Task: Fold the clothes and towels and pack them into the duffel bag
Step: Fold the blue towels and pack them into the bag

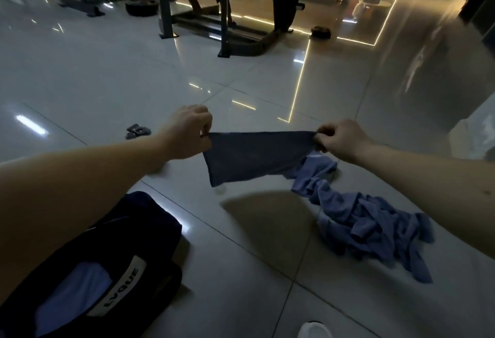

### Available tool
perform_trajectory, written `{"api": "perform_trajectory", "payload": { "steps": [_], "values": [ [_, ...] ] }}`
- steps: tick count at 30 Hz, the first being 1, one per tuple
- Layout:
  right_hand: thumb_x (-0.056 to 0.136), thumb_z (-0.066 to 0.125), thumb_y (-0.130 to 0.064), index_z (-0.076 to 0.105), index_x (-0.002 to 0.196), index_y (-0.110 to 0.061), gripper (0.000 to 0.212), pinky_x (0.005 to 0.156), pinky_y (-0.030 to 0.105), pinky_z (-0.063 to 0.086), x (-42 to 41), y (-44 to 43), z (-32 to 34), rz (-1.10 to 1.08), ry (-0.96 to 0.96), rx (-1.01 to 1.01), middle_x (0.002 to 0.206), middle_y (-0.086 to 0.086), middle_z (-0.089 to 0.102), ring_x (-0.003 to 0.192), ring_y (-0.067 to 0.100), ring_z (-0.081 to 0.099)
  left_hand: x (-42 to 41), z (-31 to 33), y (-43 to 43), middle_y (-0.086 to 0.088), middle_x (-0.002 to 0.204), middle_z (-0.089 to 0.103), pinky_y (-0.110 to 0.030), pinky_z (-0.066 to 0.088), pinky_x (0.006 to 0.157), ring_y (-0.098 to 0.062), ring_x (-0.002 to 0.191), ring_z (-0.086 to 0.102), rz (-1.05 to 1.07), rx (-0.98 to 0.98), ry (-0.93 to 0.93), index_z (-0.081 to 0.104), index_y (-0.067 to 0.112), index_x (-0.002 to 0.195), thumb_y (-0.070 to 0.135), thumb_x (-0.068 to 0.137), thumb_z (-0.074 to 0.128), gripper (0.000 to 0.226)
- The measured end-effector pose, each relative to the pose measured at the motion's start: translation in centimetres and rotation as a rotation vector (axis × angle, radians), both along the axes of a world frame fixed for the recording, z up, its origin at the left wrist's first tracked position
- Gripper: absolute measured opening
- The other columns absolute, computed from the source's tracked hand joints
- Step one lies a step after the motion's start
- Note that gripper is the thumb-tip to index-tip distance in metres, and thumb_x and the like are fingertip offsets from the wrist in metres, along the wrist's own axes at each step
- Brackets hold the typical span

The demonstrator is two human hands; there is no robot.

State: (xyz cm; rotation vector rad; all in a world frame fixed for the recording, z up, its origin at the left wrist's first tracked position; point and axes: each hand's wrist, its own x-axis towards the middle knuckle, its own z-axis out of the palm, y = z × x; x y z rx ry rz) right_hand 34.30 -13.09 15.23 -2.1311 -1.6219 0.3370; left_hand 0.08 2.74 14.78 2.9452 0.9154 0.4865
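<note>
Glossy tiled floor (241, 244), gym bench (227, 16) behind.

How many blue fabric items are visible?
3: a dark cloth pinched between left hand and right hand, a light crumpled heap on the floor, a light piece inside the duffel bag. The heap may hide more.

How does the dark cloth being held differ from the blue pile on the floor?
The dark cloth is navy, stretched taut in the air, pinched at its corners by the left hand and right hand. The blue pile is paler, crumpled, lying on the floor. Both are fabric outside the duffel bag.
</note>
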Motion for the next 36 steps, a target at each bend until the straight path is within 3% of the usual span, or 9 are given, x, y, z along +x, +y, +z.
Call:
{"api": "perform_trajectory", "payload": {
  "steps": [3, 6, 9, 13, 17, 21, 25, 30, 36],
  "values": [
    [0.094, 0.064, -0.021, 0.073, 0.091, -0.016, 0.011, 0.071, 0.038, 0.054, 0.1, -1.8, -2.8, 0.081, -0.046, -0.135, 0.076, 0.0, 0.071, 0.07, 0.018, 0.066, -0.9, -2.9, -2.0, 0.0, 0.107, 0.059, -0.036, 0.052, 0.077, -0.021, 0.093, 0.058, -0.177, -0.144, 0.121, 0.056, 0.019, 0.077, 0.03, 0.078, 0.064, 0.014],
    [0.095, 0.063, -0.024, 0.073, 0.088, -0.01, 0.019, 0.066, 0.038, 0.048, -0.1, -3.8, -7.2, 0.224, -0.15, -0.294, 0.078, 0.005, 0.07, 0.069, 0.022, 0.062, -1.3, -7.4, -4.5, 0.005, 0.122, 0.057, -0.024, 0.048, 0.085, -0.015, 0.106, 0.056, -0.24, -0.255, 0.343, 0.063, 0.019, 0.089, 0.022, 0.08, 0.063, 0.009],
    [0.098, 0.062, -0.028, 0.072, 0.087, -0.013, 0.022, 0.068, 0.034, 0.049, -0.9, -5.8, -11.7, 0.323, -0.143, -0.471, 0.08, 0.0, 0.071, 0.071, 0.015, 0.062, -1.0, -11.9, -7.0, 0.0, 0.114, 0.061, -0.019, 0.04, 0.078, -0.019, 0.1, 0.058, -0.263, -0.385, 0.482, 0.064, 0.015, 0.096, 0.017, 0.079, 0.061, 0.017],
    [0.1, 0.059, -0.03, 0.069, 0.086, -0.017, 0.022, 0.067, 0.031, 0.051, -1.5, -7.7, -15.6, 0.402, -0.121, -0.609, 0.077, -0.006, 0.069, 0.07, 0.01, 0.062, -1.3, -16.1, -9.1, 0.0, 0.092, 0.063, -0.03, 0.047, 0.071, -0.025, 0.083, 0.06, -0.273, -0.488, 0.641, 0.058, 0.022, 0.091, 0.027, 0.079, 0.059, 0.013],
    [0.096, 0.058, -0.031, 0.066, 0.082, -0.024, 0.018, 0.068, 0.035, 0.058, -1.0, -8.4, -17.5, 0.436, -0.076, -0.716, 0.072, -0.01, 0.07, 0.065, 0.002, 0.066, -1.7, -18.5, -10.4, 0.006, 0.078, 0.056, -0.028, 0.038, 0.064, -0.019, 0.069, 0.05, -0.345, -0.564, 0.675, 0.053, 0.026, 0.087, 0.044, 0.084, 0.058, 0.019],
    [0.096, 0.057, -0.028, 0.065, 0.085, -0.02, 0.015, 0.065, 0.031, 0.055, -1.2, -7.8, -19.1, 0.433, -0.078, -0.776, 0.075, -0.008, 0.068, 0.063, 0.004, 0.064, -0.9, -20.7, -10.5, 0.007, 0.084, 0.058, -0.028, 0.041, 0.067, -0.014, 0.074, 0.054, -0.292, -0.691, 0.727, 0.052, 0.03, 0.089, 0.037, 0.083, 0.067, 0.018],
    [0.096, 0.059, -0.028, 0.065, 0.088, -0.022, 0.012, 0.076, 0.035, 0.05, -1.2, -6.1, -21.7, 0.414, -0.122, -0.725, 0.086, -0.005, 0.064, 0.082, 0.018, 0.06, -0.9, -23.0, -8.9, 0.002, 0.088, 0.063, -0.031, 0.05, 0.067, -0.018, 0.076, 0.058, -0.156, -0.744, 0.59, 0.056, 0.023, 0.094, 0.031, 0.082, 0.065, 0.017],
    [0.099, 0.057, -0.028, 0.066, 0.101, -0.016, 0.015, 0.084, 0.039, 0.051, -1.5, -5.0, -24.9, 0.423, -0.119, -0.813, 0.103, 0.003, 0.068, 0.092, 0.023, 0.061, -1.1, -27.1, -7.3, -0.001, 0.099, 0.063, -0.037, 0.053, 0.08, -0.021, 0.087, 0.059, -0.016, -0.752, 0.683, 0.054, 0.029, 0.096, 0.032, 0.085, 0.062, 0.014],
    [0.092, 0.06, -0.032, 0.063, 0.085, -0.016, 0.018, 0.071, 0.037, 0.05, -1.8, -5.4, -26.6, 0.473, -0.123, -0.928, 0.086, 0.004, 0.065, 0.081, 0.025, 0.061, -1.1, -28.6, -7.5, 0.005, 0.09, 0.056, -0.032, 0.05, 0.076, -0.021, 0.083, 0.055, -0.076, -0.779, 0.734, 0.059, 0.024, 0.101, 0.031, 0.087, 0.061, 0.015]
  ]
}}
